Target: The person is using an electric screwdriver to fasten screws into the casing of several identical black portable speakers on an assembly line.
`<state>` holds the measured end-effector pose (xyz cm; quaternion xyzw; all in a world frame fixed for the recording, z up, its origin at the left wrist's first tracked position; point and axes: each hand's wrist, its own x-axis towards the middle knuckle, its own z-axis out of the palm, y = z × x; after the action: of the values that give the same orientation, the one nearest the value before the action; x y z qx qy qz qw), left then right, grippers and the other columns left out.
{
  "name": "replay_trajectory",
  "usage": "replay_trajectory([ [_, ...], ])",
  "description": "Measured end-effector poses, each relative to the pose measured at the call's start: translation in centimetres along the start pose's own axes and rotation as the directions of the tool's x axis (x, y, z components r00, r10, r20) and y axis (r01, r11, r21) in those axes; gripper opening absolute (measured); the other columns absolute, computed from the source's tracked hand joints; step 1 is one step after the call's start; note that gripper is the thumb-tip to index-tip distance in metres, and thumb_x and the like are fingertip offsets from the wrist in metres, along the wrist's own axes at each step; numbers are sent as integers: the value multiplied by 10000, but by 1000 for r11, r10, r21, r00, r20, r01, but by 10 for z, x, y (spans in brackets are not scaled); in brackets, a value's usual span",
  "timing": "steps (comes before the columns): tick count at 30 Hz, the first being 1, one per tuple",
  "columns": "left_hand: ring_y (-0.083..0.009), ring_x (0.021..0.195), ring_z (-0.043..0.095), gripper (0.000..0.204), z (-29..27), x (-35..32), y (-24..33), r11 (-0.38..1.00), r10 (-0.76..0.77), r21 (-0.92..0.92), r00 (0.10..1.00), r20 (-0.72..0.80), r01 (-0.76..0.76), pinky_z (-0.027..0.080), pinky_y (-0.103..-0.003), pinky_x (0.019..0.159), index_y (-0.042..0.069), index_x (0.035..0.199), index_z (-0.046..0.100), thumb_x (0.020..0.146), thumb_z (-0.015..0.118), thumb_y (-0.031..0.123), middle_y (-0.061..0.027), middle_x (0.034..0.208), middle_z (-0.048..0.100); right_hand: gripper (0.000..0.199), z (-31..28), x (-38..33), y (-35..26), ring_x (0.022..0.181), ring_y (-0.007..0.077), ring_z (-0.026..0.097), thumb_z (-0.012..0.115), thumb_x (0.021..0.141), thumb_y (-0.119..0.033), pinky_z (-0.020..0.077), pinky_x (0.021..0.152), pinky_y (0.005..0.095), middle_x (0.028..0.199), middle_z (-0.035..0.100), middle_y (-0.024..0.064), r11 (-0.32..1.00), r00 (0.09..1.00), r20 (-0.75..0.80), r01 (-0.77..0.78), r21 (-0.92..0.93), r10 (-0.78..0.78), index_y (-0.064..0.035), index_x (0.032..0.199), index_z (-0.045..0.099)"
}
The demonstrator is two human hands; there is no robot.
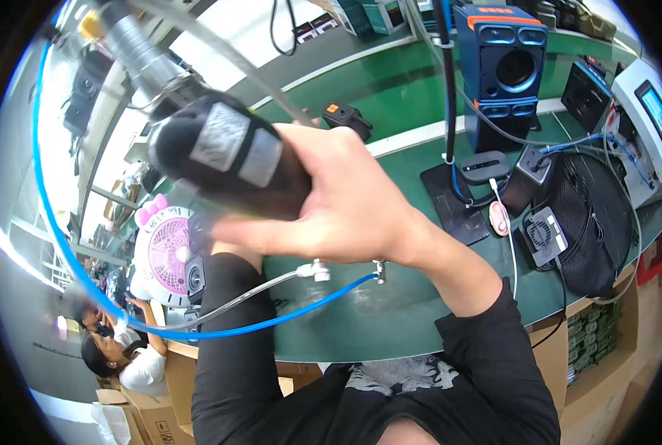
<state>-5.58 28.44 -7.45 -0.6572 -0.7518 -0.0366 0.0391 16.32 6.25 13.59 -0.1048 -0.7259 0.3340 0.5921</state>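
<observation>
Leftmost, a blue hose (38, 148) curves past a pink-and-white fan (169, 256). Next comes a blurred black cylindrical tool (231, 152) with pale labels, raised above the green table (398, 315). Of the left hand (245, 256), only a little shows below it, so its grip can't be told. The right hand (346, 196) wraps around the tool. Farther right stand a tower speaker (503, 74) and a white device with a lit screen (646, 111).
</observation>
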Motion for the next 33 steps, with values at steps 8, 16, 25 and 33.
replay_trajectory([
  [8,-397,1114,533,935,2,10,-34,991,18,132,999,36,-22,462,-429,955,-45,1271,459,537,881,353,-239,1177,528,507,5,1,-1,661,383,647,811,697,-398,512,602,405,668,615,200,997,997,-28,-66,-49,65,22,820,555],
  [16,-389,1095,550,915,-4,23,-45,983,78,167,997,25,-81,471,-418,944,-39,1265,468,545,885,339,-234,1172,540,532,0,1,-8,659,404,662,780,696,-427,541,649,454,683,639,228,988,990,15,-142,65,141,47,815,570],
  [25,-380,1075,569,891,-110,-49,-18,968,241,1,930,-276,-250,480,-406,933,-33,1258,477,553,889,325,-229,1166,555,554,1,2,-8,721,368,673,799,658,-464,529,706,398,744,660,224,990,997,-27,-73,-119,70,36,764,587],
  [33,-372,1057,586,871,-159,-241,-24,870,146,-363,878,-457,-334,489,-395,923,-28,1252,486,561,893,312,-224,1161,567,441,-11,-3,-3,569,186,601,747,793,-383,476,564,316,735,649,102,994,994,-14,-103,43,104,23,928,643],
])
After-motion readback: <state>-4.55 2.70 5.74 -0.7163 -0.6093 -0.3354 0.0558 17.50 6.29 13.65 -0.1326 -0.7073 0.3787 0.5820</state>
